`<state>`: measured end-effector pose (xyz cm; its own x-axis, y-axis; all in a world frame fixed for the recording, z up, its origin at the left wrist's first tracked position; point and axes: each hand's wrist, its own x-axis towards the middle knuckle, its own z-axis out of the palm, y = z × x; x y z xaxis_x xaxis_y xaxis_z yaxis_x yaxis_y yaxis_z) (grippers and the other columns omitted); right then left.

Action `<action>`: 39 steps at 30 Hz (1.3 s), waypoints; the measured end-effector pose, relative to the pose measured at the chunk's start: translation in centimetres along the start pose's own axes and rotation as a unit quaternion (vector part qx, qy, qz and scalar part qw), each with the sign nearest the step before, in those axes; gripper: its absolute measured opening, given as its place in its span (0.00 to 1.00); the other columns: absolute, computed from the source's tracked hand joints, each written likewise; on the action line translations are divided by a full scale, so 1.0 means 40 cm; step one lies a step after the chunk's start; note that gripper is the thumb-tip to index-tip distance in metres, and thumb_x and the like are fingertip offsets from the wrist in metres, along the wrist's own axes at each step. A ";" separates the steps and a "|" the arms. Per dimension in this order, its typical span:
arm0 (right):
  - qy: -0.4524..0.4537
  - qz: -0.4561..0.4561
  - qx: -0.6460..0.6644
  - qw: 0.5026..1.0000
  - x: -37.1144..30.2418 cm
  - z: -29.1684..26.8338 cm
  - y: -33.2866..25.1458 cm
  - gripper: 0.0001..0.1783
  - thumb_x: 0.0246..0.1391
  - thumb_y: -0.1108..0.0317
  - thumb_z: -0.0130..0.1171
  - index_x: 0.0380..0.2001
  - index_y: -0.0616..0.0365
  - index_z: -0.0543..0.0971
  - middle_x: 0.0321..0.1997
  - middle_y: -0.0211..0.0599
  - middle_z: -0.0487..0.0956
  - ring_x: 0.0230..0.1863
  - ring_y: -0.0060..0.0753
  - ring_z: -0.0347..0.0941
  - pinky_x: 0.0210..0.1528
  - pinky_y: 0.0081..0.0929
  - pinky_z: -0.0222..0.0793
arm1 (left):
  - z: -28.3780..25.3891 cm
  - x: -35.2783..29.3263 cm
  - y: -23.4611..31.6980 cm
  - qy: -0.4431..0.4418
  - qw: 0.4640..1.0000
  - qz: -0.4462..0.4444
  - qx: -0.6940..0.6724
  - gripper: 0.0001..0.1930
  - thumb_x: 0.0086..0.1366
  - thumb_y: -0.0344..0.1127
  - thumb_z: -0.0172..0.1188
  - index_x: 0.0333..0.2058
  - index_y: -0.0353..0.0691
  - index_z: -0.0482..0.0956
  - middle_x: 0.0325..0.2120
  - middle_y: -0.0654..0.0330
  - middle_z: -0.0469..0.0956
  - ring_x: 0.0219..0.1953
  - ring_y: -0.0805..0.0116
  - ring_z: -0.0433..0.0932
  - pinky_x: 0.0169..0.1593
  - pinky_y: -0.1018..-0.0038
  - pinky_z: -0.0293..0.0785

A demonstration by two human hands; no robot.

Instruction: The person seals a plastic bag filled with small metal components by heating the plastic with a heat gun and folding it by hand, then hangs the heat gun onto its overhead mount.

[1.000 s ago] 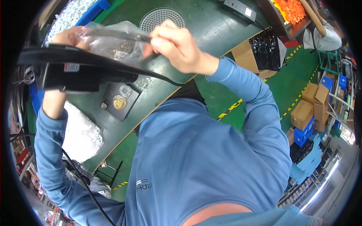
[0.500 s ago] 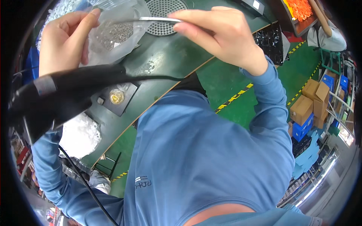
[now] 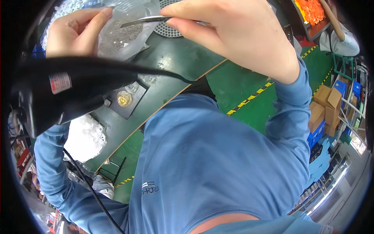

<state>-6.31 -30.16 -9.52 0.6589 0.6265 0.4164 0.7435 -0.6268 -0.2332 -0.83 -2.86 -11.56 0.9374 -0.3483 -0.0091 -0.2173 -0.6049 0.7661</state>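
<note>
My right hand (image 3: 237,37) pinches metal tweezers (image 3: 145,21) between thumb and fingers, their tips pointing left over a clear plastic bag (image 3: 143,41). Inside the bag lie many tiny metal parts (image 3: 117,36). My left hand (image 3: 74,34) is closed in a pinch beside the bag, thumb against forefinger; whatever sits between those fingertips is too small to make out. The tweezer tips are a short way from the left fingertips, not touching them. Below the left hand, a black device (image 3: 78,84) with a cable hides part of the left forearm.
A round perforated grey tray (image 3: 168,29) stands behind the tweezers on the green table (image 3: 159,62). Nearer lie a dark square plate (image 3: 126,111) with a small round yellowish dish (image 3: 124,99) and a white bag (image 3: 86,138). Orange parts (image 3: 311,11) and another person's arm (image 3: 333,19) are at far right.
My right hand has come closer and looks larger, and the tweezers now slant down to the left, tips over the bag. My left hand keeps its pinch. The view has shifted slightly.
</note>
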 end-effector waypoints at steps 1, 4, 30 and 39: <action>0.004 0.017 0.045 0.999 0.006 0.002 -0.002 0.08 0.56 0.65 0.62 0.27 0.54 0.75 0.14 0.34 0.70 0.17 0.42 0.73 0.23 0.36 0.67 | 0.001 -0.013 0.020 -0.009 0.999 -0.053 0.000 0.14 0.71 0.36 0.63 0.46 0.29 0.84 0.15 0.66 0.74 0.12 0.82 0.66 0.18 0.82 0.56; -0.028 -0.034 0.002 0.999 0.011 0.031 0.007 0.06 0.55 0.66 0.63 0.28 0.53 0.76 0.15 0.32 0.72 0.18 0.40 0.74 0.23 0.35 0.67 | 0.001 -0.021 0.009 0.012 0.999 -0.048 0.010 0.14 0.71 0.36 0.63 0.45 0.29 0.84 0.14 0.67 0.74 0.12 0.82 0.65 0.17 0.82 0.55; -0.120 -0.137 0.045 0.982 0.078 0.020 0.060 0.04 0.48 0.71 0.59 0.26 0.60 0.76 0.24 0.46 0.79 0.29 0.51 0.79 0.33 0.40 0.75 | -0.049 -0.010 -0.061 0.042 0.983 0.155 0.087 0.13 0.69 0.40 0.66 0.39 0.33 0.86 0.18 0.68 0.78 0.17 0.84 0.69 0.21 0.84 0.61; -0.011 -0.202 0.067 0.977 0.085 0.048 0.076 0.05 0.48 0.71 0.59 0.28 0.60 0.74 0.24 0.43 0.77 0.28 0.48 0.77 0.34 0.37 0.74 | -0.016 -0.013 -0.002 0.003 0.996 0.044 0.081 0.10 0.69 0.37 0.66 0.39 0.34 0.87 0.17 0.71 0.75 0.17 0.86 0.65 0.20 0.84 0.56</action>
<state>-1.61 -29.04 -10.51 0.3095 0.8209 0.4799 0.9508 -0.2611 -0.1666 -1.12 -2.19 -11.21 0.9138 -0.4021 0.0576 -0.3400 -0.6795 0.6501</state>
